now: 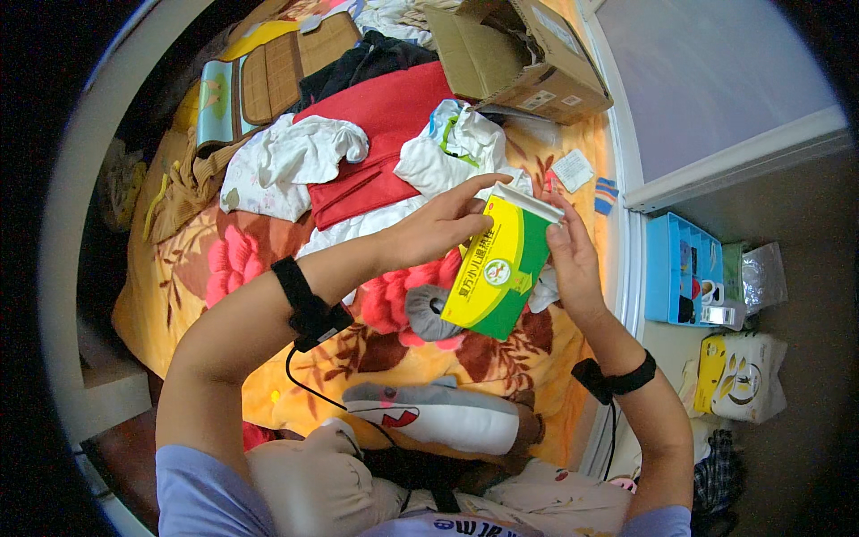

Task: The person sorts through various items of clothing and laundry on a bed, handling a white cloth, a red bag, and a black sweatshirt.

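Left hand (438, 228) and right hand (574, 264) are both grasping one yellow-and-green box (497, 268), which is raised, tilted, over the bed (559, 371). The left thumb and fingers hold its upper left corner; the right holds its upper right edge. Its white upper end (530, 204) looks open, though the inside cannot be seen.

Squeezing hard at that end could crumple or tear the card. Tipping it end-down could spill any contents among the clothes, and a loose grip could let the box fall.

Counted from near to far: one plush toy (438, 421), lying crosswise before the body; one yellow-and-white package (743, 376), off the bed to the right; one round grey thing (425, 313), just beside the box; one blue basket (662, 268); one striped cloth piece (606, 195) near one white packet (573, 170); white clothes (295, 161), too jumbled to count; one red cloth (385, 116); one open carton (568, 85).
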### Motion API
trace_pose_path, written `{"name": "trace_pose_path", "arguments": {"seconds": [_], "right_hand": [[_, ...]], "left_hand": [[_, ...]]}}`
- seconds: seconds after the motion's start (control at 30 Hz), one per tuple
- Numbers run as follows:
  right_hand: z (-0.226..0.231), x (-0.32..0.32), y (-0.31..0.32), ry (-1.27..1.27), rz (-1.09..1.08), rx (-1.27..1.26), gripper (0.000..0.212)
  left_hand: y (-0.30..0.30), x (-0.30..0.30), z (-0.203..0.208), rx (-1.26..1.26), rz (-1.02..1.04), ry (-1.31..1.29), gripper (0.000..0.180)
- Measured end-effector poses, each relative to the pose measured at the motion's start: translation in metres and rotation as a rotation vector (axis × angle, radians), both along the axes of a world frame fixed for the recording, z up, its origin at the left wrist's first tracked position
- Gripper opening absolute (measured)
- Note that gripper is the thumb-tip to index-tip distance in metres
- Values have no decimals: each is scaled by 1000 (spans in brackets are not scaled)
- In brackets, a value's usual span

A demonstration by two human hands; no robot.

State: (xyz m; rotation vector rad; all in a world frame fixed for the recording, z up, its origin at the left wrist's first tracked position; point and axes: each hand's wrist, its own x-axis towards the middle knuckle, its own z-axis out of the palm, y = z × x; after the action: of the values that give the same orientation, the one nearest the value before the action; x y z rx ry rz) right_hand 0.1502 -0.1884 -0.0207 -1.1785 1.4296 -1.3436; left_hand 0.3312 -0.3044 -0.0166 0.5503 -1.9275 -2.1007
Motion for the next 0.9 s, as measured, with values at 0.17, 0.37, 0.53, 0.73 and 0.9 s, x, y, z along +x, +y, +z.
{"name": "trace_pose_path", "arguments": {"seconds": [0.17,0.37,0.53,0.73,0.9], "right_hand": [[25,-17,-2,-9,15,130,38],[31,-25,-2,97,125,192,22],[27,-22,2,101,107,212,21],[28,-20,2,108,87,249,20],[22,-20,1,93,91,260,16]], "left_hand": [[4,-5,-6,38,-33,109,46],[8,-6,-3,49,-121,36,43],[9,-6,-7,10,-141,-5,43],[12,-9,-17,53,-158,2,43],[15,-7,-17,53,-188,37,42]]}}
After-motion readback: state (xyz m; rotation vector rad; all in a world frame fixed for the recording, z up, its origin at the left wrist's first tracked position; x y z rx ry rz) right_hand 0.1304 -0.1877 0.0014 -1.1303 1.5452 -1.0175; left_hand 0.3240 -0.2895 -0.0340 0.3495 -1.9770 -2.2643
